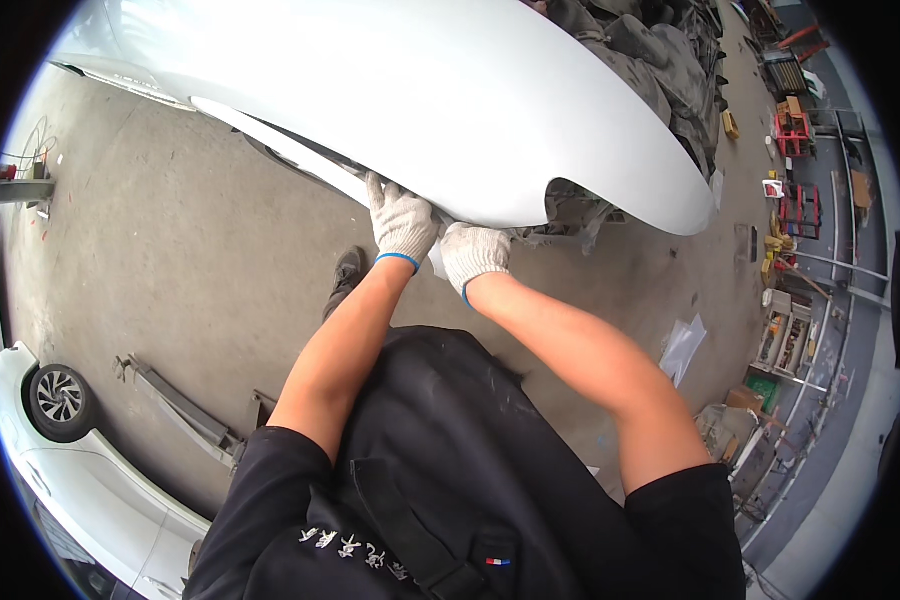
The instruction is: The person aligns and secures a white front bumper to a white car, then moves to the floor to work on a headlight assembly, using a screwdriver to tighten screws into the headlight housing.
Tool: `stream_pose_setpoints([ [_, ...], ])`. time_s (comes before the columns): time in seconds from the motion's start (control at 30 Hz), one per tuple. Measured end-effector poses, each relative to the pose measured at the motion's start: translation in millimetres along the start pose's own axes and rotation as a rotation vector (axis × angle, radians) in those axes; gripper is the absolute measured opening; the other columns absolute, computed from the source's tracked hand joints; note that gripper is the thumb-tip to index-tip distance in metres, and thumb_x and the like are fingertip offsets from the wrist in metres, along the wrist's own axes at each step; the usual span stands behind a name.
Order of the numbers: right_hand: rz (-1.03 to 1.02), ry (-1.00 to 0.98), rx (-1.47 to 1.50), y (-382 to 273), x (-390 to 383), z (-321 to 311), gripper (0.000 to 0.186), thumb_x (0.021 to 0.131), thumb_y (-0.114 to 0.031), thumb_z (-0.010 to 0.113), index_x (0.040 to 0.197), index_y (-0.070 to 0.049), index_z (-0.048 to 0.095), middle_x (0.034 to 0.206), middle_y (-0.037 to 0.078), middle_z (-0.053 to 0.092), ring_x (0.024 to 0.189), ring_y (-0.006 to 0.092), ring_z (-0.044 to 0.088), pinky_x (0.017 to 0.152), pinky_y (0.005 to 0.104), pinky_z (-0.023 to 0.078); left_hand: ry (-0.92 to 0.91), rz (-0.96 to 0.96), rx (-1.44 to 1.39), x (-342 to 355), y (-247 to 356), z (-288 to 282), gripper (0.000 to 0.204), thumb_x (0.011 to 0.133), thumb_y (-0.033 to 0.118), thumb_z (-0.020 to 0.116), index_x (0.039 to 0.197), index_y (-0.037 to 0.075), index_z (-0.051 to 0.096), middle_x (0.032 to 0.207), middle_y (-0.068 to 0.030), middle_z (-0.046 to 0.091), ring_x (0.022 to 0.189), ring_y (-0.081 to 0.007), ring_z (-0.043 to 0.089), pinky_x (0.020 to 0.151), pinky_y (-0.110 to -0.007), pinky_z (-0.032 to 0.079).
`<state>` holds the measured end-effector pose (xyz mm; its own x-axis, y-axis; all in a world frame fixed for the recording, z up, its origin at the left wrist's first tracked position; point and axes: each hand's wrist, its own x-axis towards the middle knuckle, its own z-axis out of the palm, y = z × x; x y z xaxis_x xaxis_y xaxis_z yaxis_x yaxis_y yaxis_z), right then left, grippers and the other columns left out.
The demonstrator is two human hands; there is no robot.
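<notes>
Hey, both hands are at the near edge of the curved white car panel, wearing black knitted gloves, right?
Not quite: the head view shows off-white knitted gloves, not black ones, on the left hand and right hand. Both are indeed at the near edge of the curved white car panel.

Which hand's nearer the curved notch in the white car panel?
Right. The right hand is just left of the notch; the left hand is farther left, along the panel.
</notes>
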<state>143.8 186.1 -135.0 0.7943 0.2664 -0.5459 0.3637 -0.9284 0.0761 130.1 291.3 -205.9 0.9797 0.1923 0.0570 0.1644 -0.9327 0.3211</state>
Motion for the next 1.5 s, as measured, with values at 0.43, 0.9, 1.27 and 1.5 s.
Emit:
stream_pose_setpoints([
  [0.43,-0.084,-0.113,0.079,11,-8,-25,0.035,0.094,-0.017,0.051,0.115,0.0,0.073,0.112,0.024,0.073,0.103,0.0385,0.073,0.084,0.0545,0.058,-0.111,0.052,0.067,6,-8,0,0.042,0.084,0.035,0.066,0.116,0.01,0.077,0.127,-0.0092,0.071,0.132,-0.035,0.053,0.124,-0.062,0.005],
  [0.9,-0.132,-0.192,0.0,15,-4,-38,0.035,0.091,-0.018,0.054,0.115,-0.002,0.075,0.117,0.026,0.071,0.108,0.0399,0.071,0.088,0.0532,0.058,-0.082,0.047,0.019,5,-8,5,0.044,0.085,0.039,0.064,0.114,0.009,0.078,0.127,-0.0119,0.071,0.134,-0.0352,0.051,0.123,-0.064,0.002],
  [1.27,0.011,-0.093,-0.051,-2,8,-20,0.037,0.096,-0.023,0.053,0.12,-0.001,0.071,0.112,0.02,0.075,0.103,0.0369,0.073,0.08,0.0531,0.058,0.006,0.067,0.008,2,-6,4,0.049,0.084,0.039,0.065,0.12,0.006,0.075,0.129,-0.0129,0.069,0.131,-0.0379,0.052,0.124,-0.062,0.003],
  [1.5,0.069,-0.056,-0.048,-12,18,-9,0.035,0.098,-0.021,0.048,0.118,-0.003,0.07,0.104,0.021,0.076,0.095,0.0363,0.075,0.076,0.0564,0.057,-0.132,0.032,0.042,6,-9,2,0.047,0.092,0.047,0.059,0.121,0.014,0.076,0.133,-0.0092,0.068,0.136,-0.0345,0.049,0.124,-0.061,0.0],
])
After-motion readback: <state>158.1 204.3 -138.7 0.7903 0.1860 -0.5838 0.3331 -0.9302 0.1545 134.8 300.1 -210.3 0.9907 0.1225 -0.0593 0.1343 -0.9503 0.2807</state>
